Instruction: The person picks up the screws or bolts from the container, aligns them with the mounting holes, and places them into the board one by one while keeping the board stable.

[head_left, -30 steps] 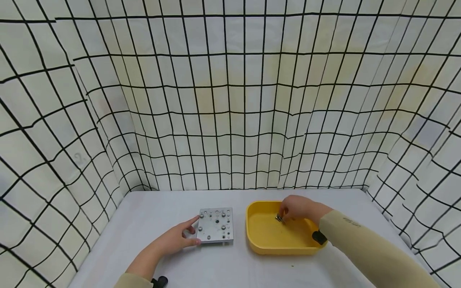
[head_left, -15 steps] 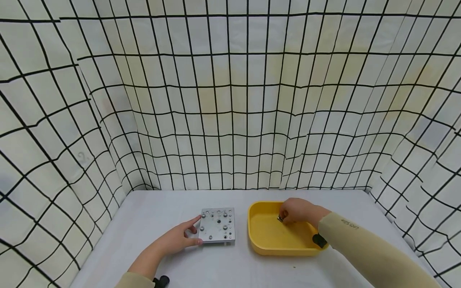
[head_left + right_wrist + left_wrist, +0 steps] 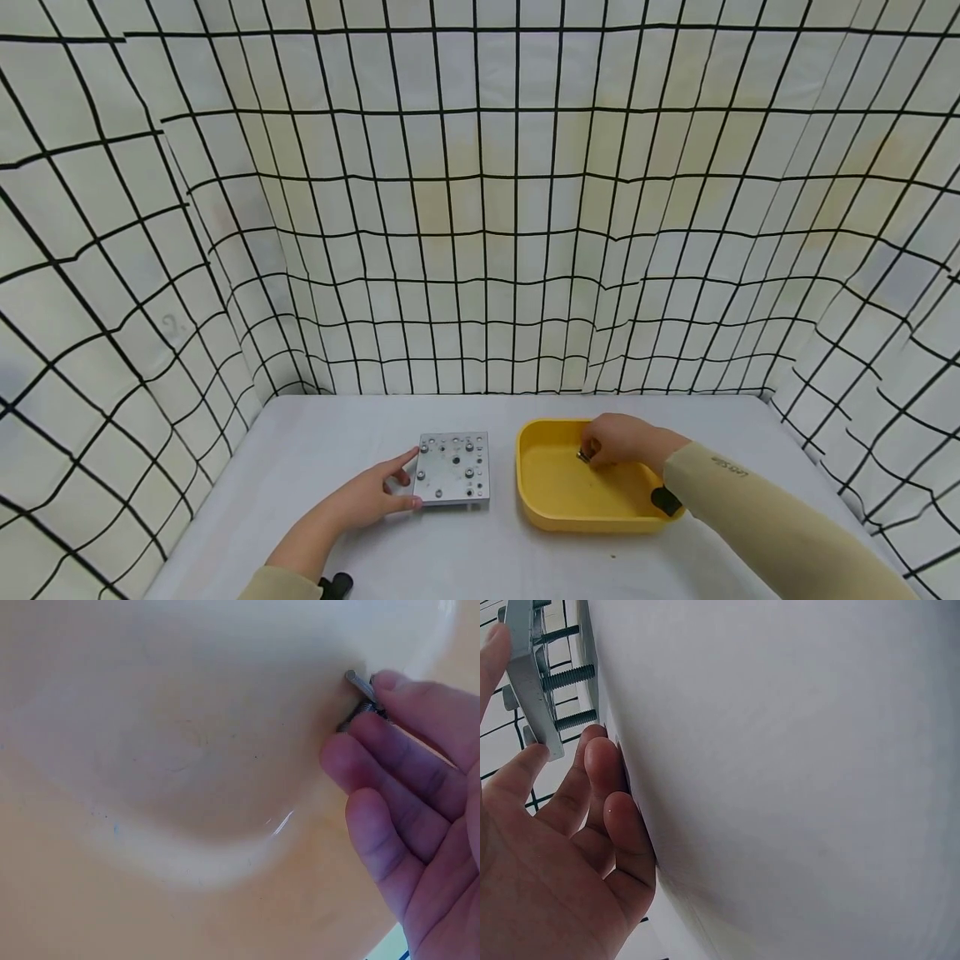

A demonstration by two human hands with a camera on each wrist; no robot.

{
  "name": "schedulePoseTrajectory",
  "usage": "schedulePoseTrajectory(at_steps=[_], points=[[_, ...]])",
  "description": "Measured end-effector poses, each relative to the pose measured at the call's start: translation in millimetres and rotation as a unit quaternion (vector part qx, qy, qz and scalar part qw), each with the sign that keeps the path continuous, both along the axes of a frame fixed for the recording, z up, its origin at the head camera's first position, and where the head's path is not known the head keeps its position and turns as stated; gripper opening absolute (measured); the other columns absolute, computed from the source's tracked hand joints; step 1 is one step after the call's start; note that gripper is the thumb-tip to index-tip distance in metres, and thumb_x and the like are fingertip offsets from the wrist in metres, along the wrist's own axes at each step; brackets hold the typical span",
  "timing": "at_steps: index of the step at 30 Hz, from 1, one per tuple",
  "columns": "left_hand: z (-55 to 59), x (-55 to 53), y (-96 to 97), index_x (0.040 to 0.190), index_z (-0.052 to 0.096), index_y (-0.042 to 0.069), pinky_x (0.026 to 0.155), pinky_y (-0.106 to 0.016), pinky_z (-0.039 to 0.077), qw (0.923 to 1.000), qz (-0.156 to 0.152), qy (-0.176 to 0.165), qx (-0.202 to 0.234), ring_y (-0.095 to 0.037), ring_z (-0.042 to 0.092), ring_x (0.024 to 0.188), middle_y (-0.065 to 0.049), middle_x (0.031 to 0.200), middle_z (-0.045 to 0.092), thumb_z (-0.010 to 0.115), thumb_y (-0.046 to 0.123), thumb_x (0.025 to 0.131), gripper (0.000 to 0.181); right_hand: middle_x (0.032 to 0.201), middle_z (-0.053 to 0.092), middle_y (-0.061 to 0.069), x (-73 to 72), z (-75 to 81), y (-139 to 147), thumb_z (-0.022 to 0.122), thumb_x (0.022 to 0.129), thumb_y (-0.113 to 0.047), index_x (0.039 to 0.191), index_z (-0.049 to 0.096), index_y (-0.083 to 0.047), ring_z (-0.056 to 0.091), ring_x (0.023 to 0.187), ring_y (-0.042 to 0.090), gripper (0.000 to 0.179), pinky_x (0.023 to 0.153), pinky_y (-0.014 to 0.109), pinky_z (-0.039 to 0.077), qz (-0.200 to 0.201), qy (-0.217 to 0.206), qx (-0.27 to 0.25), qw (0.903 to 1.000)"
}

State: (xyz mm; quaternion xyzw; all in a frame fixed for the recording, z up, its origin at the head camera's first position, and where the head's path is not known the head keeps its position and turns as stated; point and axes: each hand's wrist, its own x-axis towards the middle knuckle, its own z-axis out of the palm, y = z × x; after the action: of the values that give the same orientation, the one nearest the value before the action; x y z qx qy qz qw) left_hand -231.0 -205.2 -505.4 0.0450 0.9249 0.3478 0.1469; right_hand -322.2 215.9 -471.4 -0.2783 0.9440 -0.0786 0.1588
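A square metal plate (image 3: 452, 469) with holes and several screw heads lies left of centre on the table. Its left side is held by my left hand (image 3: 371, 497), thumb at the near corner and index finger at the far one. Threaded screw shanks (image 3: 570, 677) stick out under the plate in the left wrist view. Inside the yellow tray (image 3: 555, 523), my right hand (image 3: 624, 439) pinches small metal parts between thumb and fingertips. The right wrist view shows a smooth pin (image 3: 361, 684) and a dark threaded screw (image 3: 354, 718) there, partly hidden by the fingers.
A white cloth covers the table (image 3: 360, 417). White walls with a black grid (image 3: 495, 250) enclose its back and sides. A tiny speck (image 3: 612, 557) lies in front of the tray. Black wrist cameras (image 3: 665, 501) sit on both arms.
The right fingers have turned slightly and now cover more of the small metal parts. The head view has shifted a little. My left hand and the plate stay together.
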Motion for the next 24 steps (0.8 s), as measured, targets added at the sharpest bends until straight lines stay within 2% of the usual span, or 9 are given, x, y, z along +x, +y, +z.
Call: schedulePoseTrajectory(at_steps=[6,19,24], points=[[2.6,0.7,0.9,0.153,0.039,0.025,0.068,-0.033,0.045,1.0000,0.004,-0.005,-0.005,-0.015,0.053,0.079,0.003,0.110,0.057,0.085,0.044,0.075,0.092,0.074,0.056,-0.010,-1.6,-1.1,1.3,0.080,0.084,-0.018,0.082,0.067,-0.021,0.051,0.070,0.011,0.014,0.069,0.031,0.044,-0.010,-0.003,0.009,0.9999],[1.9,0.4,1.6,0.153,0.039,0.025,0.068,-0.034,0.044,0.9999,0.007,-0.005,-0.008,-0.015,0.052,0.081,0.003,0.110,0.057,0.084,0.044,0.075,0.092,0.074,0.057,-0.011,-4.1,-5.9,-2.9,0.080,0.084,-0.021,0.079,0.065,-0.023,0.051,0.070,0.009,0.016,0.070,0.030,0.044,-0.002,-0.017,-0.002,0.9999],[6.6,2.7,3.0,0.153,0.040,0.025,0.069,-0.034,0.044,0.9999,0.006,-0.005,-0.012,-0.015,0.052,0.081,0.002,0.111,0.057,0.084,0.044,0.076,0.092,0.072,0.057,-0.011,-4.3,-8.0,-5.2,0.079,0.085,-0.021,0.077,0.063,-0.025,0.051,0.069,0.008,0.018,0.069,0.029,0.043,0.003,-0.020,0.001,0.9998]])
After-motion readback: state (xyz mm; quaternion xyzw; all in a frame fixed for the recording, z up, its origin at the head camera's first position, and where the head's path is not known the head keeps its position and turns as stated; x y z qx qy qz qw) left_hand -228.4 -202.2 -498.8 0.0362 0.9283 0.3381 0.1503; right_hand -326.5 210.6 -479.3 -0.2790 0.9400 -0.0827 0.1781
